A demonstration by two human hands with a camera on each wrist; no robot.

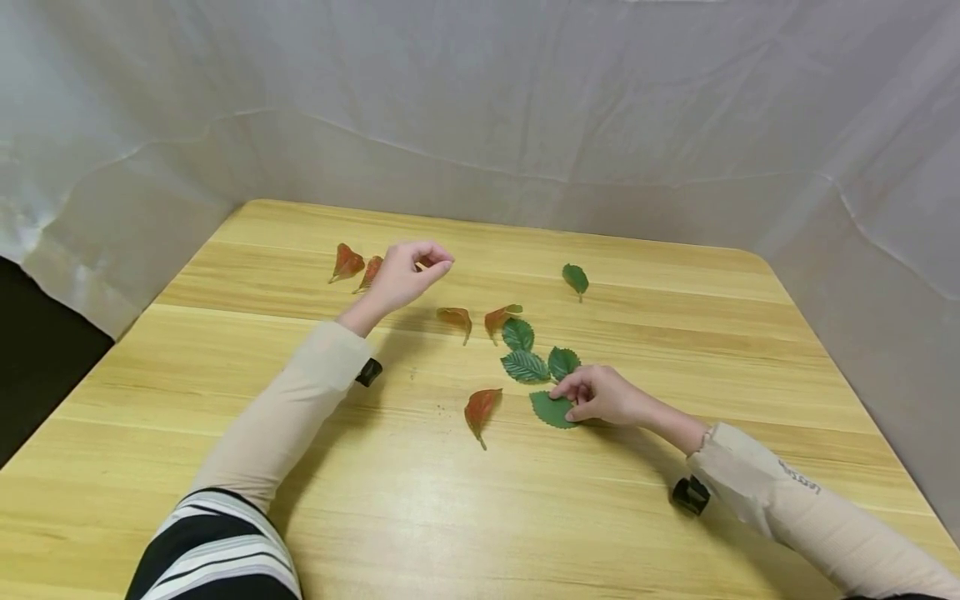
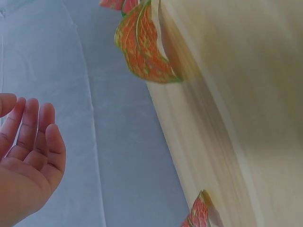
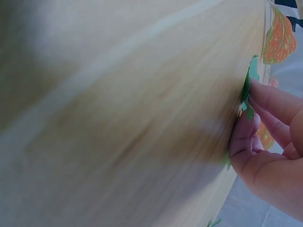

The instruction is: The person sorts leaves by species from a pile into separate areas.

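Red and green leaves lie scattered on a wooden table [image 1: 420, 517]. My right hand [image 1: 564, 398] pinches the edge of a green leaf [image 1: 550, 411] lying flat near the table's middle. The right wrist view shows the fingers [image 3: 265, 101] on that green leaf [image 3: 247, 85]. My left hand [image 1: 431, 265] hovers above the table at the back left with loosely curled fingers and holds nothing. Its empty palm [image 2: 28, 161] shows in the left wrist view. Two red leaves [image 1: 347, 262] lie just left of it.
Three more green leaves [image 1: 525, 366] cluster behind the right hand, and one green leaf [image 1: 575, 277] lies farther back. Red leaves lie at the centre [image 1: 456, 317] and nearer the front [image 1: 480, 408]. White cloth [image 1: 525, 100] walls the table's back and sides.
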